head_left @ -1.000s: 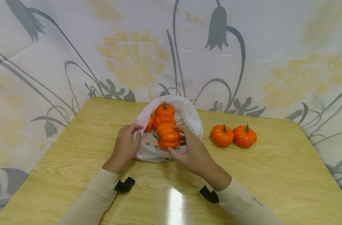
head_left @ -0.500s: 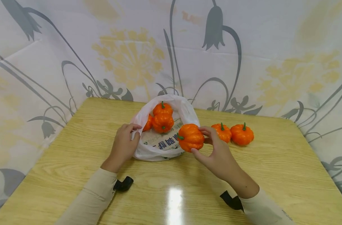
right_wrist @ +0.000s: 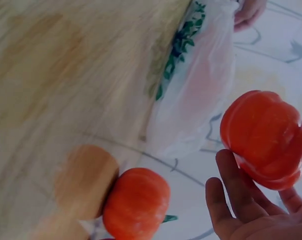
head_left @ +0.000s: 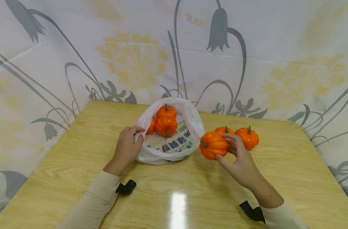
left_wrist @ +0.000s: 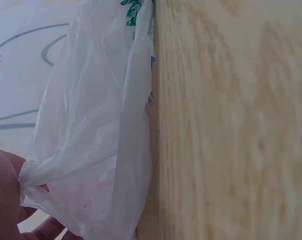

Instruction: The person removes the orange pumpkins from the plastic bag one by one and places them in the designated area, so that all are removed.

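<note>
My right hand (head_left: 242,162) grips a small orange pumpkin (head_left: 213,145) with a green stem, thumb below and fingers over its far side. In the right wrist view this pumpkin (right_wrist: 263,139) hangs above the table. My left hand (head_left: 127,148) pinches the left rim of a white plastic bag (head_left: 195,119); the left wrist view shows the bunched plastic (left_wrist: 86,145) between thumb and fingers. Inside the bag lie a stemmed pumpkin (head_left: 166,110) at the back, another pumpkin (head_left: 166,125) in front of it, and a third pumpkin (head_left: 151,126) partly hidden by the left rim.
Right of the bag, two pumpkins stand side by side: one (head_left: 224,129) partly covered by the held pumpkin, the other (head_left: 249,138) behind my right fingers. Printed lettering (head_left: 175,141) shows on the bag's bottom. A flower-patterned cloth (head_left: 277,63) rises behind the wooden table (head_left: 151,197).
My right hand has lifted the pumpkin out of the bag and carried it rightward past the rim, uncovering the lettering inside. The left hand stays at the bag's left rim.
</note>
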The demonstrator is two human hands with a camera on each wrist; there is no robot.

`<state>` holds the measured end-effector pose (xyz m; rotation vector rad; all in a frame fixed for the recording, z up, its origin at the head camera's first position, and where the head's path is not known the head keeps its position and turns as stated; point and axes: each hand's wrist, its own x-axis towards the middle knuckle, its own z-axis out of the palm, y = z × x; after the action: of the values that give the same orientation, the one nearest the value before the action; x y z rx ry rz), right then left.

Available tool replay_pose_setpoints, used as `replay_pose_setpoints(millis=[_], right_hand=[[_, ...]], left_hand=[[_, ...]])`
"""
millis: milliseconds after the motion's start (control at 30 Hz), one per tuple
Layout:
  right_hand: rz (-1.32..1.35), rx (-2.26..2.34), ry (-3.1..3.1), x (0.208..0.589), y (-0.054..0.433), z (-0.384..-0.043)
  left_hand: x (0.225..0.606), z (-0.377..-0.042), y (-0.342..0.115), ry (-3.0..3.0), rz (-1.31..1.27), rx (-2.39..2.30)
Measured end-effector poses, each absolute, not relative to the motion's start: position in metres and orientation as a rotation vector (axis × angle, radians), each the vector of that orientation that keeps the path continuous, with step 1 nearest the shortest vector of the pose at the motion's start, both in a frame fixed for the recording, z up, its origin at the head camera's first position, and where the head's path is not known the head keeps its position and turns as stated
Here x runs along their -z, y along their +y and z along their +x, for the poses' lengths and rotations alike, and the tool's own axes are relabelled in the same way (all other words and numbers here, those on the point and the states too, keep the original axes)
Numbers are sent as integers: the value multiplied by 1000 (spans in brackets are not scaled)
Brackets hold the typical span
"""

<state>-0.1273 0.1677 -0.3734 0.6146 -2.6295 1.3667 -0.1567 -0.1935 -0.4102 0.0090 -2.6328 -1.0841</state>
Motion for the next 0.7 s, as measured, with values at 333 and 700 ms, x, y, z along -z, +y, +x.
replay_pose_setpoints(millis=[333, 700], right_hand=[[668, -1621, -2639, 379, 196, -135], [838, -1877, -2641, 383, 232, -150]], left_hand=[[412, -157, -195, -2630, 22, 1099], [411, -157, -195, -2622, 21, 1095]])
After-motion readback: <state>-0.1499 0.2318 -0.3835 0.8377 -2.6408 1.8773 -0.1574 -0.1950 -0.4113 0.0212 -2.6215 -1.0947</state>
